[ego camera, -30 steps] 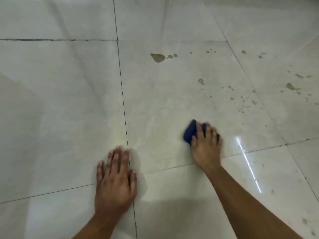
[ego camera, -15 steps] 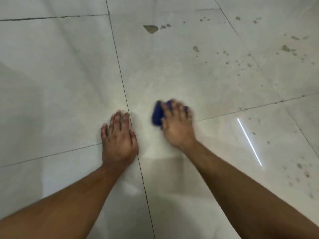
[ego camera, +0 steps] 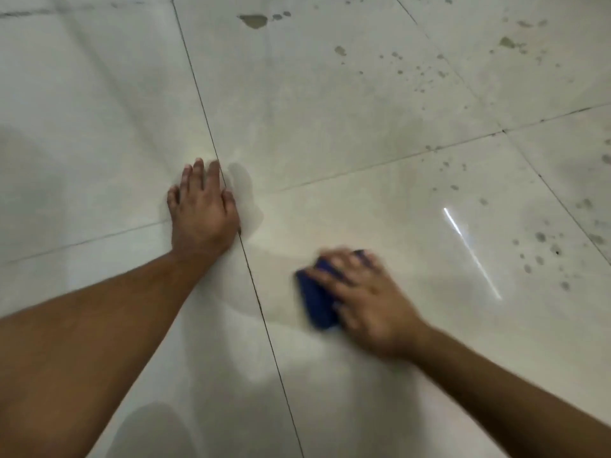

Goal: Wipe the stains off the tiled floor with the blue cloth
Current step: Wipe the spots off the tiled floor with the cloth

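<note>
My right hand (ego camera: 365, 300) presses a folded blue cloth (ego camera: 314, 300) flat on a pale floor tile, just right of a grout line; hand and cloth are motion-blurred. Most of the cloth is hidden under the fingers. My left hand (ego camera: 203, 209) lies flat, fingers together, on the floor at a grout crossing, holding nothing. Brown stains remain farther off: a large blot (ego camera: 254, 21) at the top, scattered drops (ego camera: 420, 72) at upper right, and a cluster of spots (ego camera: 542, 249) to the right of the cloth.
The pale glossy tiled floor (ego camera: 330, 127) fills the view, crossed by dark grout lines (ego camera: 264, 312). A bright streak of reflected light (ego camera: 471, 251) lies right of the cloth. A damp smear shows beside my left hand.
My right hand has slid the cloth toward me and to the right, across the grout line onto the nearer tile. My left hand stays planted. The view has tilted further down.
</note>
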